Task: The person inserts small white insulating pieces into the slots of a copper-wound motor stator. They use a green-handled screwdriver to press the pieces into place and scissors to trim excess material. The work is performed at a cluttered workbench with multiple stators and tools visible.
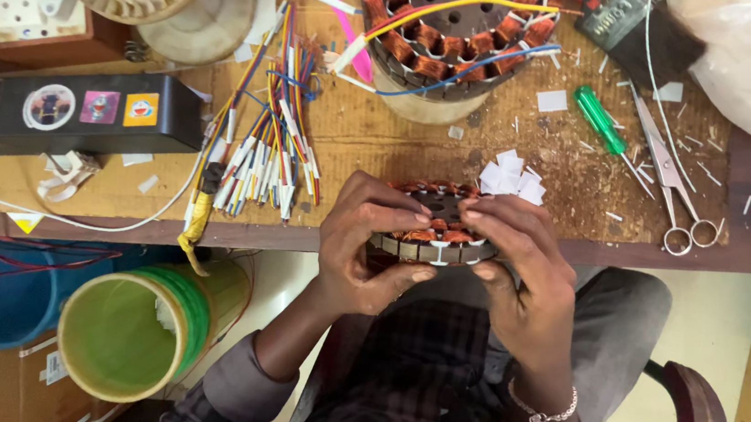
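Stator ring (436, 235) with copper windings sits at the near edge of the counter (382, 147), flat face up, clamped between both hands. Left hand (363, 246) grasps its left rim and right hand (517, 270) its right rim, equally close, thumbs under the near side.

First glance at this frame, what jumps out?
The round stator with copper windings, held at the bench's near edge between the left hand and right hand. Next, the fan of coloured wire leads left of it, and a second, larger wound stator at top centre.
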